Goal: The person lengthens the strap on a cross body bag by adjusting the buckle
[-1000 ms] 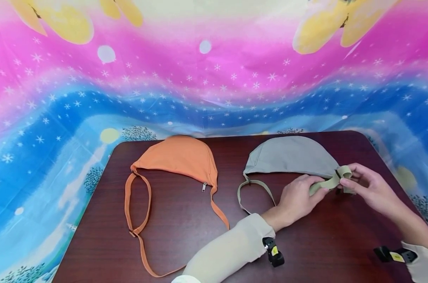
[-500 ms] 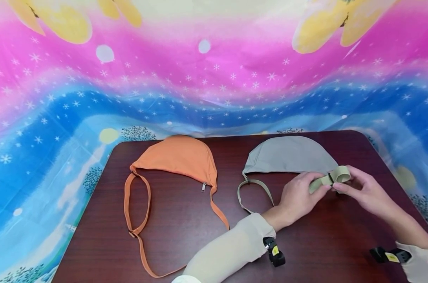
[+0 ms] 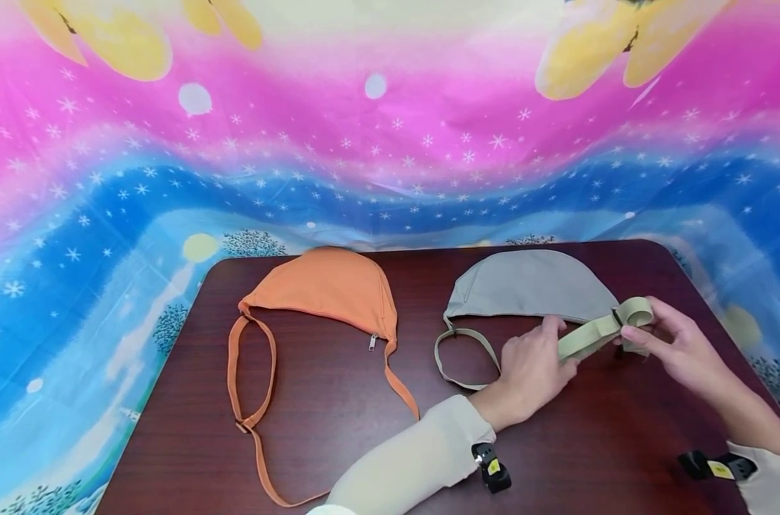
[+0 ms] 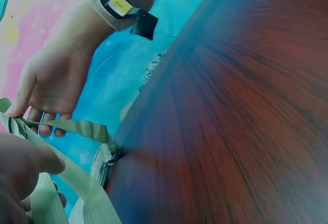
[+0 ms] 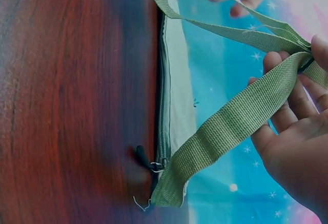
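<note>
A grey half-moon waist bag (image 3: 532, 282) lies at the table's back right, its pale green webbing strap (image 3: 588, 339) raised off its right corner. My right hand (image 3: 683, 343) pinches the strap at a dark slider buckle (image 3: 617, 316), where the webbing bends into a small loop. To its left, my left hand (image 3: 532, 373) grips the strap, and the length between the hands runs fairly straight. In the right wrist view, one webbing run (image 5: 225, 126) goes from the right hand to the bag's corner beside a black zipper pull (image 5: 142, 157).
An orange waist bag (image 3: 325, 286) lies left of the grey one, its long strap (image 3: 261, 458) looped toward the front and passing under the left sleeve (image 3: 403, 458). The dark wooden table (image 3: 325, 386) ends at a colourful cloth backdrop (image 3: 377, 143).
My left hand has shifted a little toward the lower left, so more webbing shows between the hands. The right hand came left toward it, then went back right with the buckle.
</note>
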### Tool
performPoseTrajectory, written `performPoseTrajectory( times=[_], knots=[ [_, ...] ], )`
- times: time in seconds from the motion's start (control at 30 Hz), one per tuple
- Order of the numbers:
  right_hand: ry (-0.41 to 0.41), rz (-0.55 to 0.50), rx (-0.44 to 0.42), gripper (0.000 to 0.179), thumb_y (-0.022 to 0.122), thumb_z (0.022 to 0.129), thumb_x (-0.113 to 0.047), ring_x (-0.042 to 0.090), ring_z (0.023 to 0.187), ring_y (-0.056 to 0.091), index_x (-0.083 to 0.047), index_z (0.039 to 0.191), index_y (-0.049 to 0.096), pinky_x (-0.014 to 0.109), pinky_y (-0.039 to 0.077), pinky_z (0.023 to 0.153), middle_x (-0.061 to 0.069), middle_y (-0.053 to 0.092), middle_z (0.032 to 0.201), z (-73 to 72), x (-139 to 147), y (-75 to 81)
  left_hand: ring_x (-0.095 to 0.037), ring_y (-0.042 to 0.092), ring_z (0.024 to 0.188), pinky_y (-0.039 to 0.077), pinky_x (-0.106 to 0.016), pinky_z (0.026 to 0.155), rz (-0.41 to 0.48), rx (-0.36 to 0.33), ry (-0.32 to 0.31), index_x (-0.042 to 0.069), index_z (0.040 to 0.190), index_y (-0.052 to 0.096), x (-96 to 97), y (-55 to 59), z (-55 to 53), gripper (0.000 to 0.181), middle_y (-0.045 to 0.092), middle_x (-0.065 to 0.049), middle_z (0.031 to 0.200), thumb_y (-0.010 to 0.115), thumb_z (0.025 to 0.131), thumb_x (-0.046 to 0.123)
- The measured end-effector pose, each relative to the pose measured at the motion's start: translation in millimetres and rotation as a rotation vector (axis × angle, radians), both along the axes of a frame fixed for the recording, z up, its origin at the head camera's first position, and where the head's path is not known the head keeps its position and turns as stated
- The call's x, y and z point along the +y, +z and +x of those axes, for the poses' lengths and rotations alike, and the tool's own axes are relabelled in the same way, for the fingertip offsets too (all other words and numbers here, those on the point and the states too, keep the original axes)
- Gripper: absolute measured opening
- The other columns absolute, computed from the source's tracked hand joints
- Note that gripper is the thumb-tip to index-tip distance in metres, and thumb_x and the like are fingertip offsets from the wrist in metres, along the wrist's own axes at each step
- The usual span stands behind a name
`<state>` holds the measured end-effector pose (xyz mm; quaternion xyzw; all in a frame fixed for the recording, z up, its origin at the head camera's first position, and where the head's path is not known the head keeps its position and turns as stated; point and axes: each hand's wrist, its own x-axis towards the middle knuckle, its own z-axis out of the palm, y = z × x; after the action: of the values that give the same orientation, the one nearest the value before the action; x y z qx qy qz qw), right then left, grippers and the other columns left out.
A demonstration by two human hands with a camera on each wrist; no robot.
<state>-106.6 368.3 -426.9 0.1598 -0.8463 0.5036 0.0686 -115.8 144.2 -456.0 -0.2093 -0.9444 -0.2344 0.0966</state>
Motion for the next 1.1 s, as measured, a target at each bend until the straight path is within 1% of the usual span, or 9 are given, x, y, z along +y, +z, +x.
performPoseTrajectory(
  times=[0.07,0.17,0.33,0.4,0.53,0.67,0.8,0.9,1.1],
  knots=[
    [-0.003,-0.01,0.005,0.027,0.055,0.095,0.017,0.008,0.075,0.065,0.0,0.117,0.058,0.027,0.046,0.056,-0.005,0.066,0.092,-1.5,0.8,0.4,0.003,0.056,0.068,0.036,-0.016,0.058,-0.018,0.024,0.018,0.03,0.119,0.057,-2.6,-0.1,1.0,0.043,0.065,0.019,0.089,0.079,0.086,0.047],
    [0.0,-0.038,0.006,0.029,0.055,0.095,0.017,0.008,0.076,0.066,0.0,0.118,0.058,0.026,0.046,0.056,-0.005,0.067,0.093,-2.0,3.2,0.6,0.003,0.055,0.066,0.036,-0.016,0.057,-0.016,0.083,0.012,0.031,0.112,0.06,-4.1,-0.1,0.8,0.034,0.063,0.02,0.086,0.077,0.087,0.047],
    [0.038,-0.096,-0.007,0.03,0.053,0.096,0.019,0.009,0.08,0.071,0.001,0.12,0.058,0.023,0.049,0.058,-0.004,0.07,0.095,-2.8,3.7,0.5,0.006,0.055,0.069,0.038,-0.014,0.058,0.007,0.14,-0.01,0.031,0.111,0.064,-1.8,0.9,-1.2,0.035,0.064,0.021,0.091,0.079,0.086,0.05],
    [0.037,-0.087,-0.004,0.03,0.053,0.096,0.018,0.008,0.08,0.07,0.001,0.12,0.058,0.022,0.049,0.059,-0.005,0.07,0.095,-2.6,2.9,0.5,0.007,0.055,0.07,0.039,-0.013,0.059,0.011,0.145,-0.014,0.031,0.112,0.064,-0.2,1.1,-1.8,0.037,0.065,0.021,0.093,0.079,0.085,0.051],
    [0.04,-0.104,-0.003,0.03,0.053,0.095,0.019,0.007,0.08,0.07,0.001,0.119,0.058,0.021,0.05,0.06,-0.004,0.069,0.095,-2.5,1.9,0.9,0.007,0.054,0.067,0.038,-0.013,0.057,0.013,0.148,-0.017,0.031,0.109,0.067,2.7,-0.2,-2.4,0.033,0.063,0.021,0.088,0.081,0.084,0.047],
    [0.047,-0.11,-0.004,0.029,0.053,0.096,0.019,0.007,0.081,0.07,0.002,0.119,0.058,0.021,0.05,0.061,-0.003,0.069,0.095,-2.4,1.6,1.3,0.006,0.056,0.068,0.039,-0.013,0.055,-0.001,0.152,-0.022,0.033,0.109,0.07,4.3,-1.0,-2.3,0.028,0.064,0.021,0.088,0.079,0.086,0.046],
    [0.002,-0.039,-0.006,0.031,0.055,0.096,0.016,0.007,0.079,0.068,-0.001,0.121,0.059,0.022,0.049,0.06,-0.007,0.07,0.095,-1.1,1.6,0.6,0.007,0.059,0.076,0.042,-0.013,0.059,-0.013,0.145,-0.046,0.034,0.115,0.071,4.5,-1.0,-2.6,0.028,0.066,0.022,0.096,0.072,0.092,0.049],
    [-0.015,-0.003,-0.021,0.034,0.056,0.097,0.014,0.007,0.078,0.068,-0.003,0.125,0.059,0.024,0.049,0.058,-0.009,0.07,0.095,0.0,2.2,-0.2,0.006,0.062,0.086,0.045,-0.012,0.064,0.015,0.146,-0.072,0.034,0.121,0.07,4.6,-0.7,-4.0,0.03,0.067,0.02,0.105,0.066,0.097,0.05],
    [-0.014,0.006,-0.056,0.035,0.057,0.097,0.013,0.006,0.078,0.068,-0.003,0.128,0.059,0.025,0.049,0.058,-0.01,0.069,0.099,0.5,-2.0,-0.2,0.006,0.064,0.096,0.048,-0.012,0.07,0.064,0.172,-0.088,0.032,0.124,0.07,4.5,2.0,-6.1,0.031,0.069,0.018,0.114,0.065,0.098,0.048]
  ],
)
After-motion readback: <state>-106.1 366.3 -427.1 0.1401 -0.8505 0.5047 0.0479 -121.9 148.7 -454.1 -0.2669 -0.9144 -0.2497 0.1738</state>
